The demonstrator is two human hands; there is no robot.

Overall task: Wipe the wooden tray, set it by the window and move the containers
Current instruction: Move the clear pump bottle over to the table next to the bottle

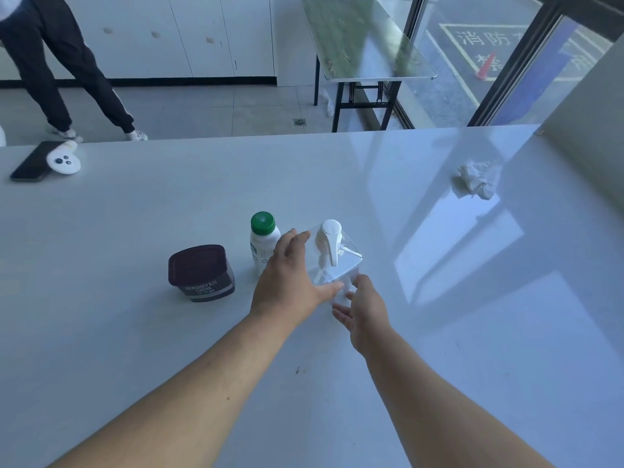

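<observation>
A clear square pump bottle point(334, 255) with a white pump head stands on the white table point(135, 332). My left hand point(290, 278) lies against its left side with fingers spread. My right hand point(363, 309) is at its near right corner, palm open; whether either hand grips it is unclear. Left of the pump bottle stand a white bottle with a green cap point(262, 241) and a dark brown cocoa tub point(201, 273). No wooden tray is in view.
A crumpled white tissue point(476, 182) lies at the table's far right. A black phone point(33, 162) and a white controller point(64, 158) lie at the far left. Beyond the table are a person's legs point(60, 62), a folding table point(364, 42) and the window point(506, 55).
</observation>
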